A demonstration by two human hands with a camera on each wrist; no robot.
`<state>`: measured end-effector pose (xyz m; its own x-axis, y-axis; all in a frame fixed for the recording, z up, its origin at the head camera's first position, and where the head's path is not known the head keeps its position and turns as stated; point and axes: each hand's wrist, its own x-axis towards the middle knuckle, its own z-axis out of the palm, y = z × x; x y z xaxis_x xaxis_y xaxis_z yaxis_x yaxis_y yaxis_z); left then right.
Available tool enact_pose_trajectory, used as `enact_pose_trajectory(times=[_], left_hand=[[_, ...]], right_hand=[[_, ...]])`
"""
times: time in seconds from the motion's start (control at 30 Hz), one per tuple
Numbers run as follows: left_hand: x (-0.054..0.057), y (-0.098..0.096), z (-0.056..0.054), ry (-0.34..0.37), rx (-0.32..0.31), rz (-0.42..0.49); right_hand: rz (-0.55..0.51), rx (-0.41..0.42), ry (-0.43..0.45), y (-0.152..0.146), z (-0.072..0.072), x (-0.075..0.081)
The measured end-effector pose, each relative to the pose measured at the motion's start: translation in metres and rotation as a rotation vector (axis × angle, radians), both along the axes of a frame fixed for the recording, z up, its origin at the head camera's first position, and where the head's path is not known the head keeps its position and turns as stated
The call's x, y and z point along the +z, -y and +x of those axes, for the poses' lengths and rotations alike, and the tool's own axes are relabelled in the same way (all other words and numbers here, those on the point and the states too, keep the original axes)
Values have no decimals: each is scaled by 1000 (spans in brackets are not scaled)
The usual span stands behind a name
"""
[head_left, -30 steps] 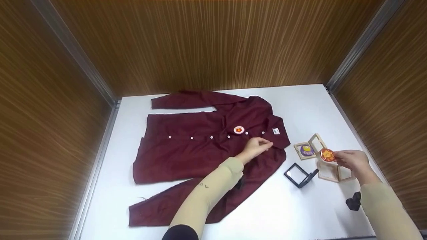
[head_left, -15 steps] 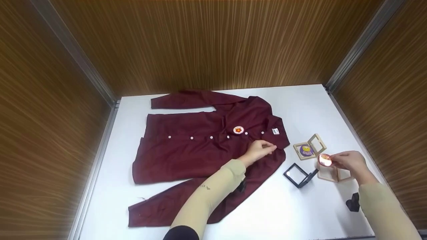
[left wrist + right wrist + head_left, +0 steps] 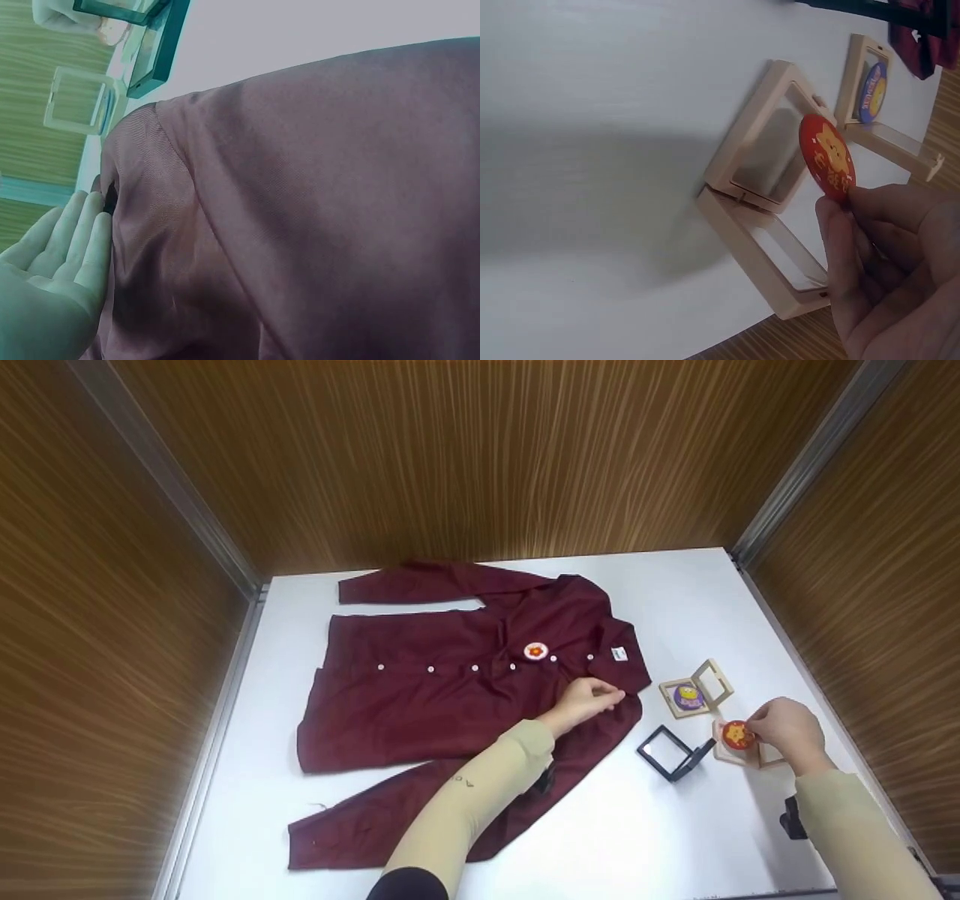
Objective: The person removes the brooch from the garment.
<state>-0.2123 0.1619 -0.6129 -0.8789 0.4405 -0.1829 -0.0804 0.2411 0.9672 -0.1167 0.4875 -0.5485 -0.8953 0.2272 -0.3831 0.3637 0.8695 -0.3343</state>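
I judge that the work with the badges is partly done. The white badge (image 3: pixel 535 652) lies on the chest of the shirt (image 3: pixel 420 697), close to the row of buttons. The purple badge (image 3: pixel 688 697) is in the first wooden box (image 3: pixel 703 692), just past the collar of the shirt, but the lid of this box is raised. The red badge (image 3: pixel 738 735) is not yet settled: my right hand (image 3: pixel 791 731) pinches it by the edge, tilted, over the second wooden box (image 3: pixel 750 201), which of the three boxes is the farthest from the shirt. If the badge touches this box, I cannot tell. The black box (image 3: pixel 691 761), near the shoulder of the shirt, is also unfolded, and I see no badge inside. So, in my judgement, what is left is the red badge, the white badge and the three lids.

My left hand (image 3: pixel 581 705) is by the collar of the shirt, its fingers rather straight; I see nothing held in it.

About writing: the red badge carries yellow characters, which look Chinese to me, but I cannot read them surely. The purple badge has pale lettering, too small to read. The white tag (image 3: pixel 619 654) inside the collar has some print, also not legible. On my left sleeve (image 3: pixel 469 795) there are a few dark letters, perhaps an "A" among them.
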Motion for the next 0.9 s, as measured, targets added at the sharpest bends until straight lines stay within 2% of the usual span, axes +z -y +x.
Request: enact_pose_trajectory(times=[0.2,0.5,0.9], left_hand=[[1,0,2,9,-1,21],[2,2,4,-16,-26,-8],[2,4,4,-11,-25,5]], right_hand=[[68,17,-13,4,-1,-4],[171,105,-23,8,-2,-10],[189,108,-12,12,-3,-13]])
